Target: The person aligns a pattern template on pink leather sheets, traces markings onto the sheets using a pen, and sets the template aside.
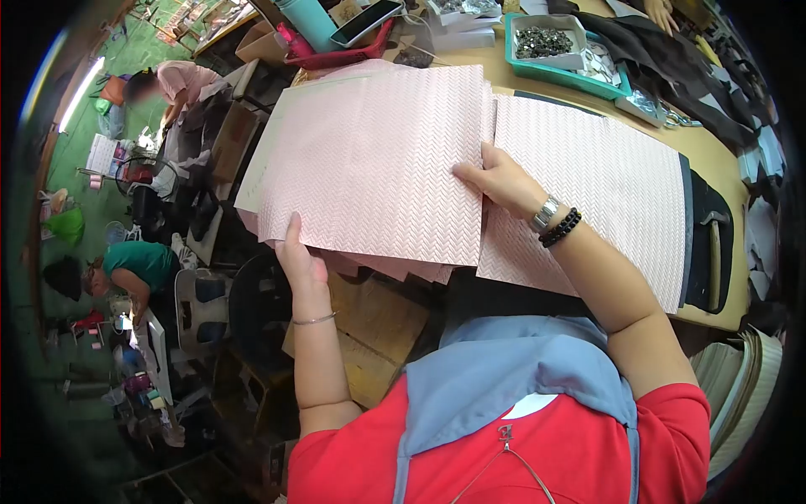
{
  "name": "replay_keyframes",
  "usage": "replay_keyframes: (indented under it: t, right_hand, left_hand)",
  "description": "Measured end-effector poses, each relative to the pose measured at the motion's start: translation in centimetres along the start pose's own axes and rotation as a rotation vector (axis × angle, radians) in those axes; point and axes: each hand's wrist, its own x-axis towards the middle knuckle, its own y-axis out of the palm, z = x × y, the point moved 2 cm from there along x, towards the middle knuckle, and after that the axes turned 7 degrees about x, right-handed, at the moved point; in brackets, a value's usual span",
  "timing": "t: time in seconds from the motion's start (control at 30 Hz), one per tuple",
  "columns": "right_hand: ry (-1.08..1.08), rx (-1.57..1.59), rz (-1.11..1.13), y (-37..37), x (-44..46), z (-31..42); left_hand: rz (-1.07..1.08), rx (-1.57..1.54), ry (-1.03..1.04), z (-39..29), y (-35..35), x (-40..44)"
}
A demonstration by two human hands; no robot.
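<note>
A pink sheet with a woven pattern (378, 160) lies in front of me, its near edge over the table's front. My left hand (300, 256) grips its near left corner, thumb on top and the other fingers hidden beneath. At the sheet's right edge, my right hand (501, 181) pinches it between thumb and fingers. More pink layers show under it. To the right, a second patterned sheet (596, 185) lies flat on a dark board (687, 227), partly beneath my right forearm.
Behind the sheets stand a red basket (340, 52) with a bottle and phone, and a teal tray (617, 86) of metal pieces. A hammer (714, 260) lies at the right. Two people work at the left; another person's hand (661, 15) shows at the top right.
</note>
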Motion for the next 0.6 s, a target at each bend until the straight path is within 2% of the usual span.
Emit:
replay_keyframes:
  t: [0.1,0.23,0.3,0.4,0.47,0.5,0.6]
  right_hand:
    - [0.050,-0.053,0.027,-0.5,-1.0,0.3]
    - [0.166,0.084,0.054,-2.6,-4.0,2.7]
    - [0.203,0.133,0.028,-4.4,-5.6,3.4]
    - [0.321,-0.128,0.047,-8.4,-7.1,2.6]
    - [0.356,-0.146,0.038,-9.7,-8.3,3.0]
    - [0.374,-0.156,0.036,-10.1,-8.8,3.1]
    - [0.246,-0.103,-0.023,-10.4,-9.5,2.3]
  left_hand:
    - [0.004,0.104,0.153,0.0,-0.4,0.0]
    - [-0.076,0.154,0.141,-1.7,-0.5,-0.4]
    - [0.075,0.112,0.078,-2.4,-1.6,0.7]
    - [0.362,0.057,-0.126,-3.4,-2.2,1.3]
    - [0.537,0.082,-0.253,-3.8,-3.2,2.1]
    - [0.514,0.198,-0.285,-4.0,-3.3,2.6]
    - [0.479,0.725,-0.201,-4.6,-0.9,3.0]
